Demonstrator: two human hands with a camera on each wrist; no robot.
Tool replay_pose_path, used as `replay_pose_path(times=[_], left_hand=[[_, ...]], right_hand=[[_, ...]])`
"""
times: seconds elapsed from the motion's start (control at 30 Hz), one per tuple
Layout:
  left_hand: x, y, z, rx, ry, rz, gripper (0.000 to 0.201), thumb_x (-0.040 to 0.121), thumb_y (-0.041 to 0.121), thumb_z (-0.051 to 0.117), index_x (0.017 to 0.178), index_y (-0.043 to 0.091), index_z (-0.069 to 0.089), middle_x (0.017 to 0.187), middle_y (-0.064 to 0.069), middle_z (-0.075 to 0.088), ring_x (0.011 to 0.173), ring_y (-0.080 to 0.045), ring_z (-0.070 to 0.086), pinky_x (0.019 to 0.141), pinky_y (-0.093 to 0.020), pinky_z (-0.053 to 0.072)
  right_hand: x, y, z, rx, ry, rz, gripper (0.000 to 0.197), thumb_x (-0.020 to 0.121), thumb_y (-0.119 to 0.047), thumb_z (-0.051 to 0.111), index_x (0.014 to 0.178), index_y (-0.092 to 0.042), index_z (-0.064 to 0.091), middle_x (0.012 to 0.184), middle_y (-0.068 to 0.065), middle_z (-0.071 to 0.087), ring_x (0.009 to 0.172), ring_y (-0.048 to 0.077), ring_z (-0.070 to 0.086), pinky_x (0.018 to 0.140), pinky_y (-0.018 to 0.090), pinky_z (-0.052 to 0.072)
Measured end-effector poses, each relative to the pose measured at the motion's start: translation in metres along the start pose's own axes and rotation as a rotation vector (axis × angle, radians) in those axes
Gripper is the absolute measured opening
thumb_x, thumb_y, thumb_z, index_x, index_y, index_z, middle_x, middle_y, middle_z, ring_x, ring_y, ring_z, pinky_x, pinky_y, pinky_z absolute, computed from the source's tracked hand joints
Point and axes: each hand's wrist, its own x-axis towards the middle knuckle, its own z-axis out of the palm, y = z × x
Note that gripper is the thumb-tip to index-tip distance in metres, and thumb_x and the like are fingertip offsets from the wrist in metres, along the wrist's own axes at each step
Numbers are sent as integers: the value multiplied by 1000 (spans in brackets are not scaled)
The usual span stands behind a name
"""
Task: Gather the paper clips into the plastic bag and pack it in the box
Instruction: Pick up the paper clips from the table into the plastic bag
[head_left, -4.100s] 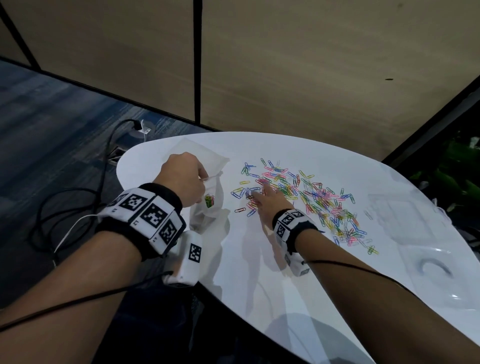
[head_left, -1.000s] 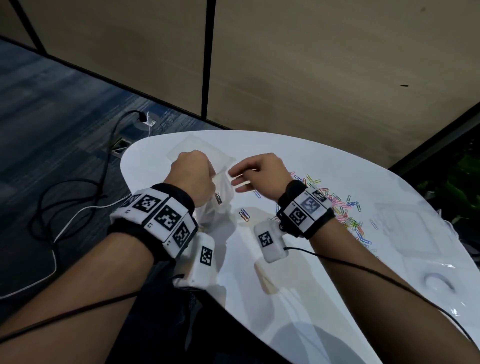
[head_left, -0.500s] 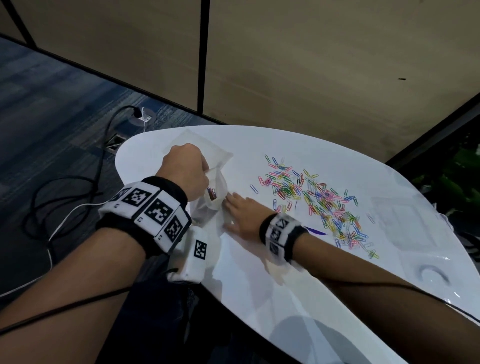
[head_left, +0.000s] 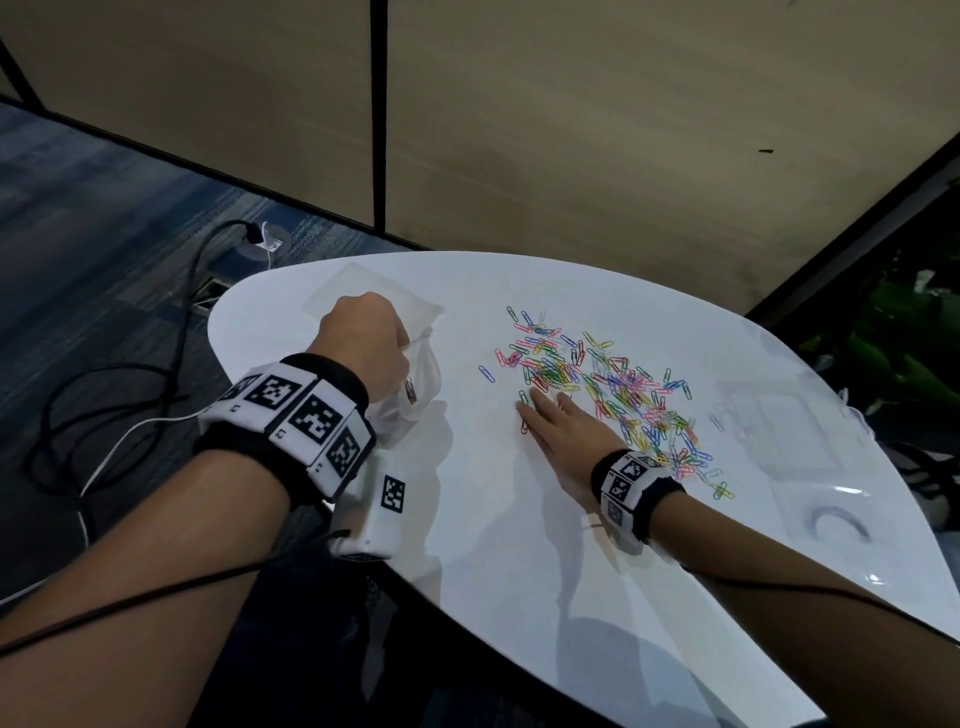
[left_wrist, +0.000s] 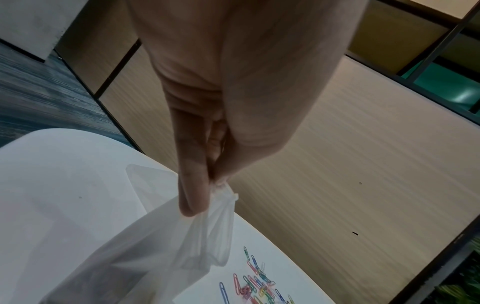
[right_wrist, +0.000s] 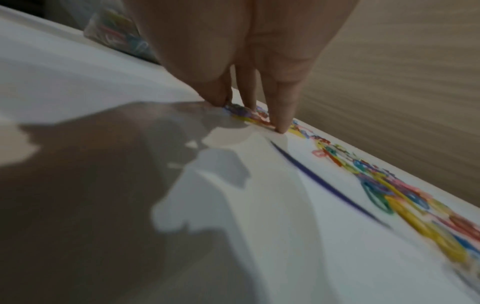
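Left hand (head_left: 363, 338) pinches plastic bag (head_left: 415, 395) mouth; right hand (head_left: 563, 423) flat, fingers straight on paper clips (head_left: 608, 384), tabletop (head_left: 519, 545).

The right hand (right_wrist: 233, 51) presses straight fingertips (right_wrist: 281, 125) onto the near edge of blurred coloured paper clips (right_wrist: 405, 195) strewn along the white table (right_wrist: 78, 72), casting a shadow.

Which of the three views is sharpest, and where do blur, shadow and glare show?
Head view: sharpest, with glare on the white table. Right wrist view: paper clips smeared by blur, and a dark shadow of the right hand on the table. Left wrist view: the plastic bag is soft but readable.
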Motion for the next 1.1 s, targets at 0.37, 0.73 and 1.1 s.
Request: replay_pose_path(times=[0.37, 0.73, 1.1], left_hand=[[-6, 25, 18, 46, -67, 52, 29, 85, -5, 60, 104, 7, 78, 99, -17, 76, 92, -33, 75, 90, -40, 61], [-7, 51, 40, -37, -69, 96, 21, 89, 2, 65, 104, 9, 77, 105, -18, 74, 94, -35, 74, 89, -42, 61], [1, 30, 26, -79, 0, 17, 24, 92, -2, 58, 106, 7, 76, 90, -16, 77, 77, -27, 78, 87, -40, 63]], right_hand=[[10, 29, -41, 811, 211, 519, 10, 86, -14, 71, 92, -13, 78, 86, 0, 75, 81, 17, 71, 82, 26, 56], [3, -44, -135, 1645, 157, 177, 14, 88, -6, 68, 98, 3, 73, 86, 18, 72, 74, 27, 69, 86, 39, 60], [29, -12, -135, 986, 341, 232, 37, 89, 3, 47, 100, -15, 77, 100, 3, 73, 86, 19, 69, 85, 27, 55]])
